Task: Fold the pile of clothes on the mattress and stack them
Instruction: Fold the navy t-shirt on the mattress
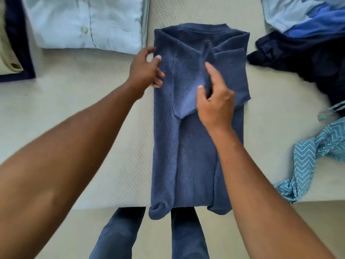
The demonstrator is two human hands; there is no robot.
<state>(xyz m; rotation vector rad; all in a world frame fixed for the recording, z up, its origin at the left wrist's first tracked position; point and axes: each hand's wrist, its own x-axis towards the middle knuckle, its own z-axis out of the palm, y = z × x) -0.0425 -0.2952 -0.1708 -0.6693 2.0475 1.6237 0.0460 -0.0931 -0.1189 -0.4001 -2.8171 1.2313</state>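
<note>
The blue knit sweater lies at the near edge of the mattress, hem drooping over, fingers of the left hand pinching its left fold and those of the right hand pinching a sleeve at its middle.

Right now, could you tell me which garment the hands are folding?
The blue knit top in the middle: left hand and right hand hold it; others lie untouched.
</note>
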